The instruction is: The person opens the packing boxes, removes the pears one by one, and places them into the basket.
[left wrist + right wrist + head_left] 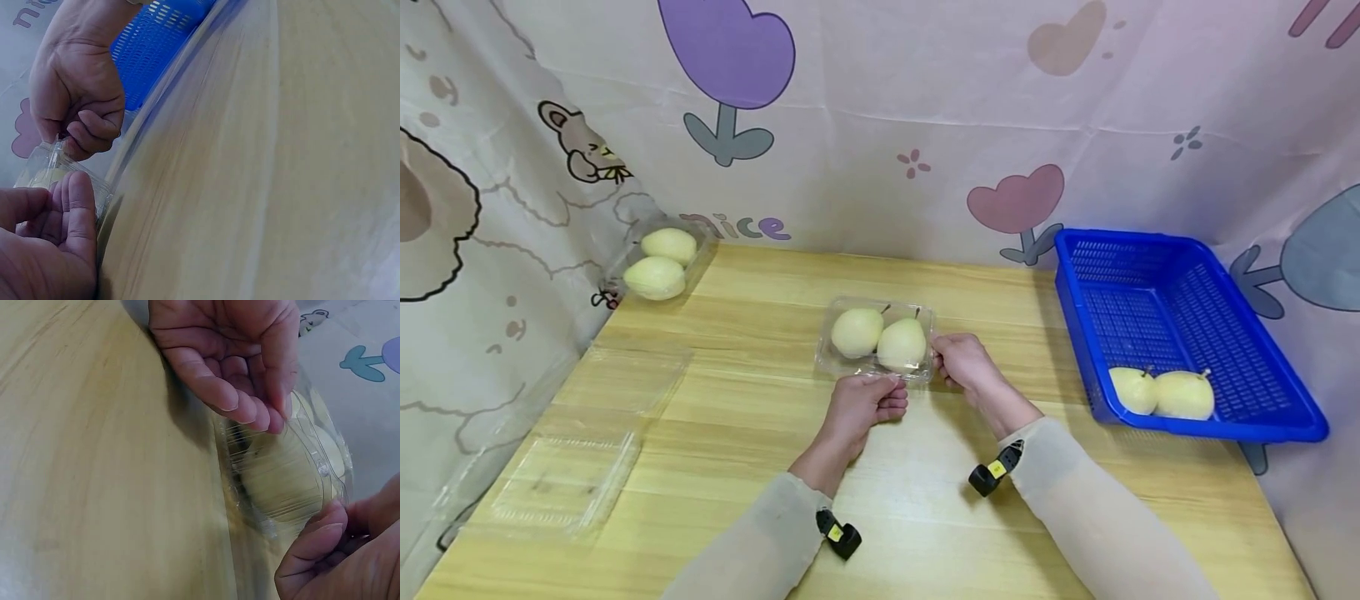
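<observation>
A clear plastic clamshell box (824,346) lies on the wooden table in the middle of the head view, its lid over two pale yellow pears (857,333). My left hand (859,410) pinches the box's front rim between thumb and fingers. At the right front corner, my right hand (964,362) pinches the rim as well. Up close in the right wrist view, the left hand (231,356) and the right hand (340,550) hold the ribbed box (284,478) by its edge. Part of that rim is hidden behind the fingers.
To the right stands a blue basket (1078,333) with two pears (1183,395) at its near end. Another clear box (700,250) with two pears (655,277) sits at the back left. An opened clear box (561,475) lies at the left front.
</observation>
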A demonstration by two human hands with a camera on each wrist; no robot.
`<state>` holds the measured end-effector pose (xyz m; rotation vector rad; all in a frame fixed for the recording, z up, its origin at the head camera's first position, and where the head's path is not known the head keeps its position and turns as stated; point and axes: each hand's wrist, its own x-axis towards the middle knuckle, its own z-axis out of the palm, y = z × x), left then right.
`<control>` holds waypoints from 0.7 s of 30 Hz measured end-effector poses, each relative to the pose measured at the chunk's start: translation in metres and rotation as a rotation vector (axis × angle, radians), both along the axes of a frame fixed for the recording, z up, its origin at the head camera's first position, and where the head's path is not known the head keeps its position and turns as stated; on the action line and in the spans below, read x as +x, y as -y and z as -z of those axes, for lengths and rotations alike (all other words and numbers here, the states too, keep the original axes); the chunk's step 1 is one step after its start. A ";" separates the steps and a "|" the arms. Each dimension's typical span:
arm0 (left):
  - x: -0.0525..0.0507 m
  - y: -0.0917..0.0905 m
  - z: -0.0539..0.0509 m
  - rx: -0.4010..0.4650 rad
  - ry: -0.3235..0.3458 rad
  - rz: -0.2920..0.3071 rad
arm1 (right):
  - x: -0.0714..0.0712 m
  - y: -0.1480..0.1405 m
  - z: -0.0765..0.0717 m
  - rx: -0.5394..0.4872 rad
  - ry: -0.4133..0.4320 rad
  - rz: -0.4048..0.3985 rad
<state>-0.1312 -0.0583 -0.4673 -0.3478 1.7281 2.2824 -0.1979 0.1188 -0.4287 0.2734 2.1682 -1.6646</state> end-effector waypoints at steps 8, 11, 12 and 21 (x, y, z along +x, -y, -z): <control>0.000 -0.003 0.001 -0.013 -0.017 -0.031 | 0.001 0.003 -0.005 0.034 0.009 -0.002; 0.000 -0.002 0.001 -0.015 -0.013 -0.030 | 0.001 0.002 -0.005 0.009 0.011 0.010; 0.000 -0.002 0.001 -0.015 -0.009 -0.026 | 0.002 0.001 -0.005 -0.003 0.015 0.013; 0.002 0.000 0.000 -0.029 -0.017 0.003 | 0.000 -0.009 -0.002 -0.071 0.059 -0.006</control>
